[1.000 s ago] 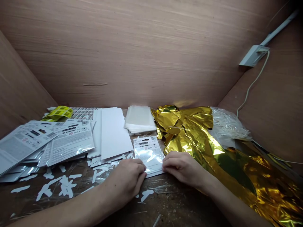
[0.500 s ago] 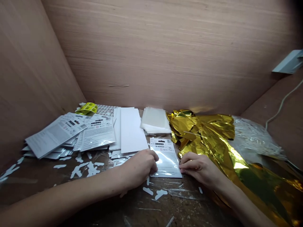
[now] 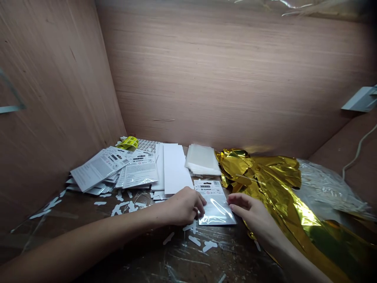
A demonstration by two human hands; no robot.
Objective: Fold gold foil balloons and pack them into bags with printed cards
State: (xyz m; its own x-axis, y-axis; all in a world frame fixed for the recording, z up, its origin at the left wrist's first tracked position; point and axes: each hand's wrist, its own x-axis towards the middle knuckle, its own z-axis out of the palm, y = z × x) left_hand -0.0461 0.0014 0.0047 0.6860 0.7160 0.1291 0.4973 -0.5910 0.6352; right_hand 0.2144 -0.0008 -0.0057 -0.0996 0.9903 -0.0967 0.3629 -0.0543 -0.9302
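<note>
A printed card in a clear sleeve (image 3: 215,204) lies on the dark tabletop between my hands, its punched hanging slot at the far end. My left hand (image 3: 188,206) has curled fingers at the left edge of this sleeved card; what its fingertips grip, if anything, is hidden. At the card's right edge, my right hand (image 3: 250,212) has thumb and fingers apart, holding nothing. Just beyond the card are a stack of blank white cards (image 3: 176,169) and a stack of clear sleeves (image 3: 203,159).
Sleeved cards (image 3: 98,169) are piled at the left, with a yellow sticker strip (image 3: 129,143) behind them. White paper scraps (image 3: 209,246) litter the tabletop (image 3: 206,267). Crumpled gold foil (image 3: 273,188) and a clear plastic bag (image 3: 326,188) lie at the right, before wooden walls (image 3: 220,78).
The view has shifted, so the scene sits further right and lower. My right hand's fingers have parted and loosened from the card's edge. My left hand remains at its left side.
</note>
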